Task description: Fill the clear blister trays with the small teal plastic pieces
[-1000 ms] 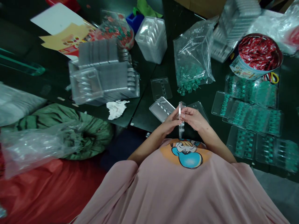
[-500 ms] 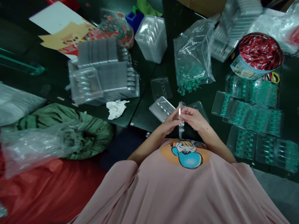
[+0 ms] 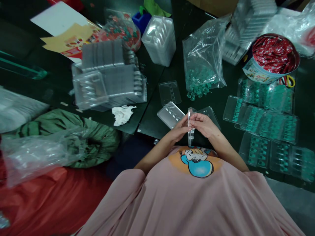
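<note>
Progress check: green-filled trays (image 3: 228, 109) off to the right, one clear blister shell (image 3: 190, 139) in hand

So both hands are together close to the shirt, clamped on that one shell. Left hand (image 3: 180, 127) has it from one side, right hand (image 3: 203, 124) from the other, fingers pinching it so it stands on edge. It's edge-on, so I honestly can't tell if anything's in it; no green shows.

Done, I'd say: the overlapping spread of trays right of the right hand, with rows of green pieces in them. Can't tell whether those are closed up.

Left to do, by my reckoning: quite a bit. Straight out beyond the hands there's a plastic bag (image 3: 206, 42) with loose green pieces (image 3: 197, 93) bunched at its near end. A see-through tray (image 3: 169, 114) sits just beside the left hand with no green in it, another clear tray (image 3: 169, 92) lies a bit farther out, and one more (image 3: 211, 113) pokes out behind the right hand. Well left and beyond, a big stack of clear trays (image 3: 120, 80) has no green showing either, so call it midway.
</note>
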`<act>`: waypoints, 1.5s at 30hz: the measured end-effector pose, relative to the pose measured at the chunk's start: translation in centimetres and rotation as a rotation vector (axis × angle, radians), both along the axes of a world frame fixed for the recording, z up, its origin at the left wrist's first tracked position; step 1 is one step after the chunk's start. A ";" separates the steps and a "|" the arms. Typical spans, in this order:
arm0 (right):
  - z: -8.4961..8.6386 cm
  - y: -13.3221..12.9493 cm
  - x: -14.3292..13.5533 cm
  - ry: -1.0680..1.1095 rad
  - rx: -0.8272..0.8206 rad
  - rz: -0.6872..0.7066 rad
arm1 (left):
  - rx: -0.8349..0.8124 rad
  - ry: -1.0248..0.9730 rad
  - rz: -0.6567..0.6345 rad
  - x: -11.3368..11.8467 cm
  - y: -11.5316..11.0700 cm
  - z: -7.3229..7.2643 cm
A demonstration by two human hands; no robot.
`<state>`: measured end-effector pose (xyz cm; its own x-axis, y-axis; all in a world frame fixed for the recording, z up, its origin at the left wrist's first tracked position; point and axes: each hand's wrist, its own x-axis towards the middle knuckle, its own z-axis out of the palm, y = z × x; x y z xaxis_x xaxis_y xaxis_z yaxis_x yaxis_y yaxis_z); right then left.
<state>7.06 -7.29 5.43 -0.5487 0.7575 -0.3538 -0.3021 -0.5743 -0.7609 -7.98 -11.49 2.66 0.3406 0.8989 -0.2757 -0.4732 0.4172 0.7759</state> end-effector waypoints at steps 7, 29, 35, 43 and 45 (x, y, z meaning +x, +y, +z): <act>-0.2 -0.1 0.0 0.006 -0.004 -0.011 | 0.017 -0.002 -0.008 0.0 0.0 -0.1; 0.1 -0.3 -0.3 -0.063 0.027 -0.098 | 0.017 0.024 0.023 0.3 0.0 0.0; 0.6 0.3 0.2 0.031 -0.065 -0.144 | -0.026 -0.048 0.016 -0.6 0.2 -0.4; 1.7 2.0 4.9 0.031 -0.019 -0.287 | 0.113 0.174 0.374 -7.8 6.4 3.8; 1.6 2.0 5.4 0.024 -0.008 -0.320 | 0.096 0.183 0.419 -9.7 9.2 5.1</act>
